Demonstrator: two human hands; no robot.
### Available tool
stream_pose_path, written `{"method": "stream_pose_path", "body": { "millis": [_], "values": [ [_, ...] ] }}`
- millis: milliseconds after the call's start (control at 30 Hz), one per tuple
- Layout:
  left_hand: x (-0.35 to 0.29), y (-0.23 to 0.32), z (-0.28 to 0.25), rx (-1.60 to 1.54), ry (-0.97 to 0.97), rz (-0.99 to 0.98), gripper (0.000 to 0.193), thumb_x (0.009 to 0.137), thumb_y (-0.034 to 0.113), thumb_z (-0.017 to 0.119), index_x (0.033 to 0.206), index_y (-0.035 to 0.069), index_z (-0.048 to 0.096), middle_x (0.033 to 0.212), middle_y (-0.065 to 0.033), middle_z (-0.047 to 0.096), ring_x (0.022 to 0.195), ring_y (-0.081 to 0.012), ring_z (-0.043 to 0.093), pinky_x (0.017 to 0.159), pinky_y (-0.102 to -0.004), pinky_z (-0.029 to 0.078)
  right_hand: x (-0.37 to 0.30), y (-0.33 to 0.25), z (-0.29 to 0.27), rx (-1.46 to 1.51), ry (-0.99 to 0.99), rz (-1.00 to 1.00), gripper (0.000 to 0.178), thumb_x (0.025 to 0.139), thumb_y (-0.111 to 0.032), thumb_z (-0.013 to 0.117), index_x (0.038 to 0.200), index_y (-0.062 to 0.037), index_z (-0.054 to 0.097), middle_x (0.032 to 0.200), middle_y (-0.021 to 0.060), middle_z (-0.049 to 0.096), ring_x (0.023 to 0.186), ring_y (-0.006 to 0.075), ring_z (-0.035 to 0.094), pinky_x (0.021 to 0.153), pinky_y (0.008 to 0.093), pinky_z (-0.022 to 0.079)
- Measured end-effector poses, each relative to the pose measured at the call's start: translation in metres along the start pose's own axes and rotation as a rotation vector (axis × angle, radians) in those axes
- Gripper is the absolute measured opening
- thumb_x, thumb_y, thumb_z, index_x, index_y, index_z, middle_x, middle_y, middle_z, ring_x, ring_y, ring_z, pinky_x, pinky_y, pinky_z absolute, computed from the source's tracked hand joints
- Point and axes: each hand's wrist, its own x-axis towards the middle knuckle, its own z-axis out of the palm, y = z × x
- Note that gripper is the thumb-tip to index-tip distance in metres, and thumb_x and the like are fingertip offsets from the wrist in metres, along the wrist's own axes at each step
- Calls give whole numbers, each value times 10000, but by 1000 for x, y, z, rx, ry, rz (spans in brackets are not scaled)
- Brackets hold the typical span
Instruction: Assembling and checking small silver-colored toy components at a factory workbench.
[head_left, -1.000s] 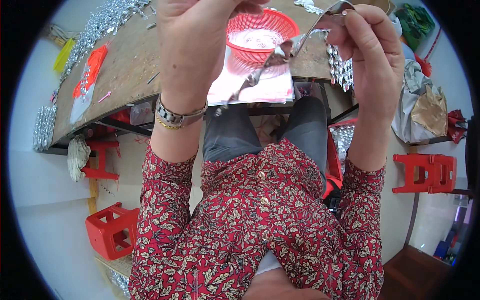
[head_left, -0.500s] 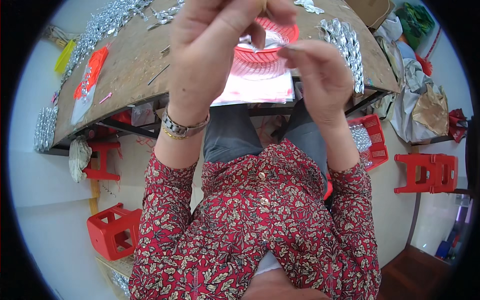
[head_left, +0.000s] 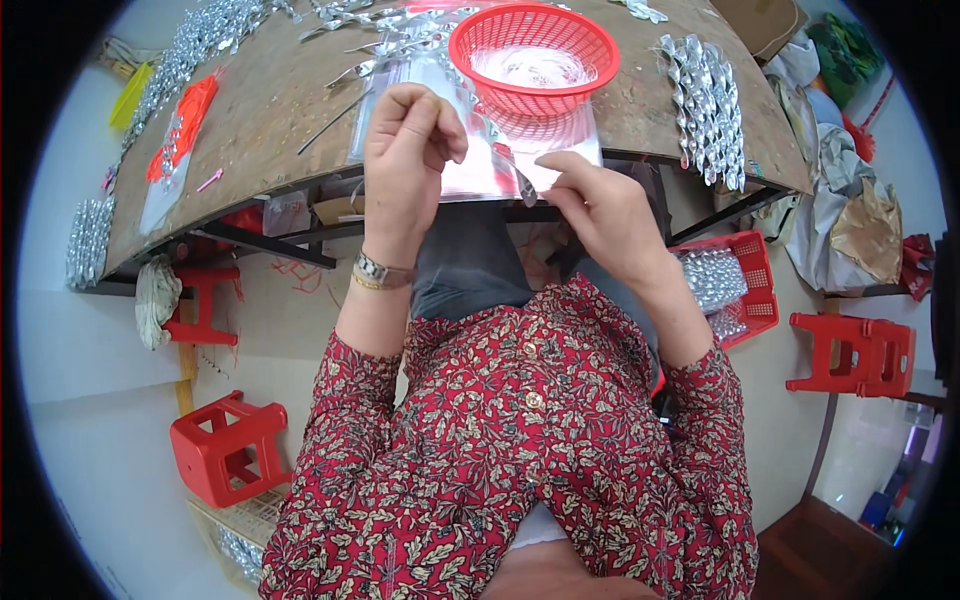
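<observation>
My left hand [head_left: 410,140] is raised over the near edge of the table, its fingers curled into a pinch; what lies between the fingertips is too small to make out. To its right, my right hand [head_left: 605,210] points inward with thumb and forefinger apart. Close to its fingertips hangs a twisted silver foil strip [head_left: 514,172] with a reddish patch. Behind the hands, a red plastic basket [head_left: 535,99] holds fine pale threads. Clear plastic sheets [head_left: 465,180] lie under it at the table edge. Several more twisted silver strips [head_left: 400,45] lie beyond my left hand.
Rows of silver twists [head_left: 705,110] lie at the table's right, and a long silver heap [head_left: 205,45] at far left. A thin dark rod [head_left: 333,123] rests left of the sheets. Below stand a red crate [head_left: 760,285] and red stools [head_left: 230,450].
Both hands have lowered toward me and drawn apart, uncovering the basket. The right hand's fingers have parted. A silver strip now shows between the hands.
</observation>
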Motion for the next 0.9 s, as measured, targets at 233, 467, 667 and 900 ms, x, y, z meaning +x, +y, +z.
{"method": "stream_pose_path", "body": {
  "millis": [233, 467, 667, 900],
  "values": [
    [4, -8, -24, -86, 116, -4, 57, 957, 91, 462, 920, 59, 491, 738, -53, 542, 646, -134, 525, 562, -258, 436, -16, 12, -33, 621, -181, 508, 202, 860, -80, 583, 1056, -42, 606, 751, 3, 626, 588, 24, 469, 522, 175, 353],
    [5, -4, -32, -75, 154, 19, 50, 955, 93, 468, 933, 60, 498, 731, -53, 541, 629, -136, 524, 552, -259, 429, -36, 29, -47, 985, -259, 522, 125, 857, -44, 560, 970, -16, 605, 804, 77, 654, 547, 23, 444, 511, 154, 338],
    [0, -4, -19, -63, 127, 6, 57, 950, 96, 480, 923, 53, 505, 721, -51, 549, 614, -134, 525, 528, -238, 412, -40, 29, -44, 1212, -214, 437, 146, 865, -24, 538, 1006, -15, 574, 908, 137, 664, 528, 25, 434, 506, 159, 352],
    [-11, -5, 9, -17, 29, -91, 70, 942, 111, 508, 918, 52, 535, 708, -32, 560, 577, -94, 524, 487, -193, 389, -24, 15, -38, 1022, -62, 374, 128, 870, -18, 542, 995, -9, 567, 914, 131, 674, 562, 36, 477, 524, 165, 378]
  ]
}}
